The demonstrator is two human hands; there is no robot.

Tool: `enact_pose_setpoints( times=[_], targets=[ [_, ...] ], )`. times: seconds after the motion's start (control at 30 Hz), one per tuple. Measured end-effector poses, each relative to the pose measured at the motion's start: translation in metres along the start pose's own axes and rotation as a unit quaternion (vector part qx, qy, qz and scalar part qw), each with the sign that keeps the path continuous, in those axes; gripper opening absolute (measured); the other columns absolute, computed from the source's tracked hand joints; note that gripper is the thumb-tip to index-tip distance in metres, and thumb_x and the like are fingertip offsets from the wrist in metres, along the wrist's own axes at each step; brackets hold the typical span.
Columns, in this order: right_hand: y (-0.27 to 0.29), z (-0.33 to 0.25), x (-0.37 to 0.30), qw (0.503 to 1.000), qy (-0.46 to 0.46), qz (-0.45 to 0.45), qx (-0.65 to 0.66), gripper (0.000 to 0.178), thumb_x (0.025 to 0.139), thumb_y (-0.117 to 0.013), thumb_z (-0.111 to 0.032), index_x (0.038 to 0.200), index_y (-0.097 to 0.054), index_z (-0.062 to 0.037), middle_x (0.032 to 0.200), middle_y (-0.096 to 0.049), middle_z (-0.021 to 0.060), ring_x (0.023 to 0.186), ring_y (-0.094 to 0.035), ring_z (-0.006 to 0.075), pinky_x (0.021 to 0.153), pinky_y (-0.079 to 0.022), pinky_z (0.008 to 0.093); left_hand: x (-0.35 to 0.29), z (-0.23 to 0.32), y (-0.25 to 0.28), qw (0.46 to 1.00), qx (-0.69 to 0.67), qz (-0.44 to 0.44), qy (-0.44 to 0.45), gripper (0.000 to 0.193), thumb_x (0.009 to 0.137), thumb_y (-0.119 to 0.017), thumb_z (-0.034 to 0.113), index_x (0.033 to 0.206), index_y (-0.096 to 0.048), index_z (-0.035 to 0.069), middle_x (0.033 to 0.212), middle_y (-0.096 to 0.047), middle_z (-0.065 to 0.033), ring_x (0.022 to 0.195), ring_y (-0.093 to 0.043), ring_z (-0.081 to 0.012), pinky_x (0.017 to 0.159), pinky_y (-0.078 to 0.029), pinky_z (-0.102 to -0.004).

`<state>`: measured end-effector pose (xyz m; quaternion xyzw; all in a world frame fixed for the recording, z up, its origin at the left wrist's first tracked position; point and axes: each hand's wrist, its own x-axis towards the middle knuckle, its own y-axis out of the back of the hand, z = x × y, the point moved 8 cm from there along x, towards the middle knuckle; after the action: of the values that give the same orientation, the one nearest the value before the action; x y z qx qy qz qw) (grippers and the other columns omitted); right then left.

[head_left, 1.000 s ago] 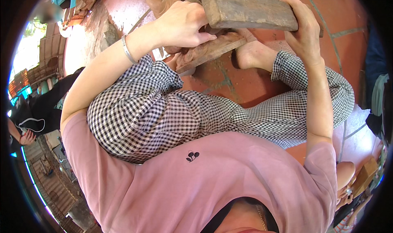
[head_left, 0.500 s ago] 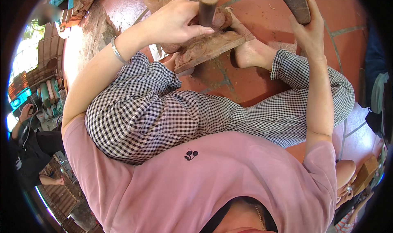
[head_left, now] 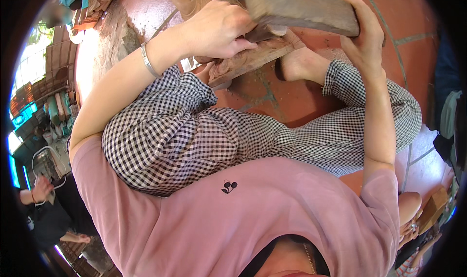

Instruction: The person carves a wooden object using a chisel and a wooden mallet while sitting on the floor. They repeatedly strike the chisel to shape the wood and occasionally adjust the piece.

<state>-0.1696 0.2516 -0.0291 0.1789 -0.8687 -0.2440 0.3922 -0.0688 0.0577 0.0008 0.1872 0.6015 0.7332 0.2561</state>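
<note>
My left hand (head_left: 219, 31) is closed around the wooden handle of a chisel (head_left: 259, 34), its thumb low beside the carved wood. A thick wooden mallet (head_left: 301, 9), block-shaped, is in my right hand (head_left: 367, 41), whose fingers wrap its right end. The mallet lies over the top of the chisel handle and hides it; whether the two touch I cannot tell. Below is a brown carved wooden piece (head_left: 253, 60) with a flat near edge, tilted up to the right. The chisel's blade is hidden.
My bare foot (head_left: 304, 65) is against the carving's right end, on red floor tiles (head_left: 408, 19). More carved wood (head_left: 187, 2) lies beyond my left hand. A rough wood slab (head_left: 119, 38) stands at left. Another person's hand (head_left: 43, 188) shows at far left.
The mallet has swung left and down from the upper right, over the chisel handle. My left hand has shifted slightly right. At far left, the other person's hand has moved lower.
</note>
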Motion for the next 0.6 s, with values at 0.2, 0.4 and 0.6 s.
enact_pose_setpoints(
  times=[0.2,0.4,0.6],
  targets=[
    [0.001,0.001,-0.004,1.000,-0.017,0.000,0.015,0.044,0.072,-0.062,0.010,0.114,-0.059,-0.0007,0.103,-0.065,0.0116,0.097,-0.064,0.0229,0.085,-0.050,0.0302,-0.001,-0.001,-0.003,1.000,0.008,0.002,0.004,0.045,0.077,-0.074,0.028,0.115,-0.064,0.006,0.083,-0.069,-0.0130,0.078,-0.067,-0.0321,0.066,-0.053,-0.0425],
    [-0.006,0.026,-0.018,0.997,-0.050,-0.005,0.064,0.047,0.069,-0.062,0.010,0.114,-0.059,-0.0016,0.100,-0.065,0.0127,0.093,-0.063,0.0288,0.083,-0.051,0.0347,0.000,0.003,0.005,0.999,-0.011,0.044,0.005,0.039,0.079,-0.073,0.030,0.111,-0.064,0.010,0.084,-0.069,-0.0123,0.077,-0.066,-0.0330,0.065,-0.053,-0.0430],
    [-0.004,0.014,-0.002,0.994,-0.108,-0.011,0.029,0.039,0.078,-0.062,0.005,0.116,-0.058,-0.0028,0.101,-0.066,0.0104,0.092,-0.064,0.0214,0.084,-0.049,0.0300,-0.006,-0.014,-0.004,0.974,-0.207,-0.025,0.084,0.038,0.077,-0.080,0.020,0.103,-0.061,0.000,0.097,-0.065,-0.0128,0.087,-0.065,-0.0278,0.077,-0.053,-0.0344]
  ],
)
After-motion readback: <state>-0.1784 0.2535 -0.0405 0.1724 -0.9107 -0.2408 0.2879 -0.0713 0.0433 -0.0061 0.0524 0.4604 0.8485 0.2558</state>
